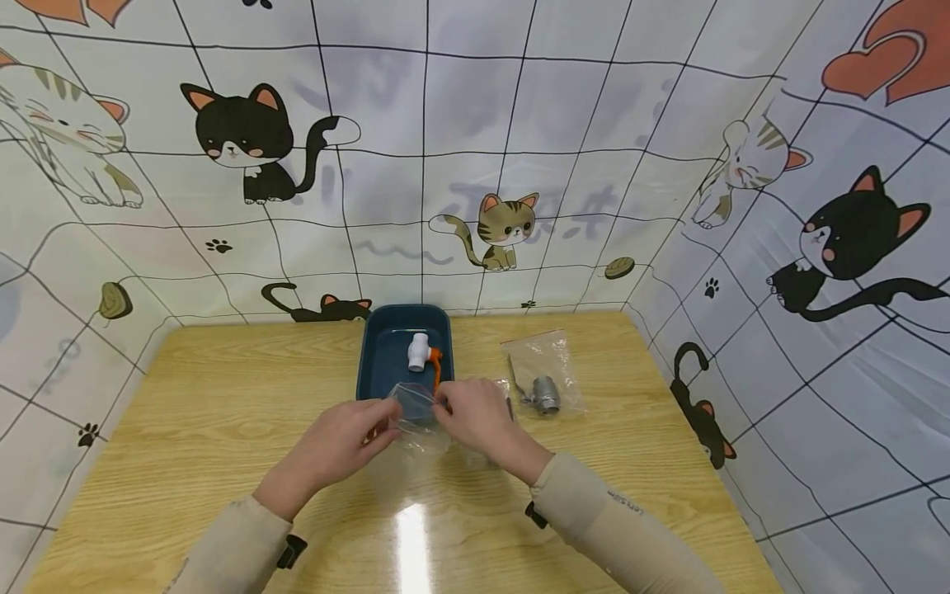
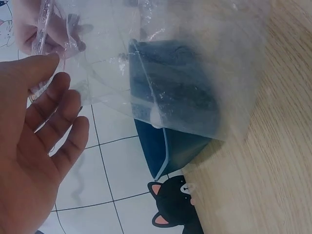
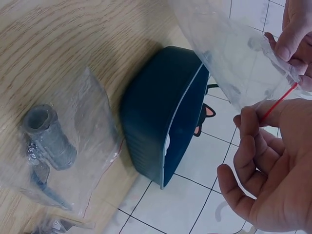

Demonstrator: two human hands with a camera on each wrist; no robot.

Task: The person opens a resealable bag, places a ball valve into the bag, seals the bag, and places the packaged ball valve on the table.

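Observation:
My left hand (image 1: 336,439) and my right hand (image 1: 478,419) pinch the mouth of a clear zip bag (image 1: 416,412), which hangs between them above the table. A red line runs along the bag's edge in the right wrist view, and nothing shows inside the bag (image 2: 229,63). Just behind it stands a dark blue bin (image 3: 146,109). Inside this bin lies a white valve (image 1: 418,353) with an orange handle; the bag and hands hide part of the handle.
Right of the bin, a clear bag (image 1: 552,351) with a grey pipe-like valve (image 1: 546,394) inside lies on the wooden table (image 1: 245,371). Another small bag (image 3: 56,225) with dark contents is partly seen. A cat-patterned sheet (image 1: 386,107) surrounds the table's back and sides.

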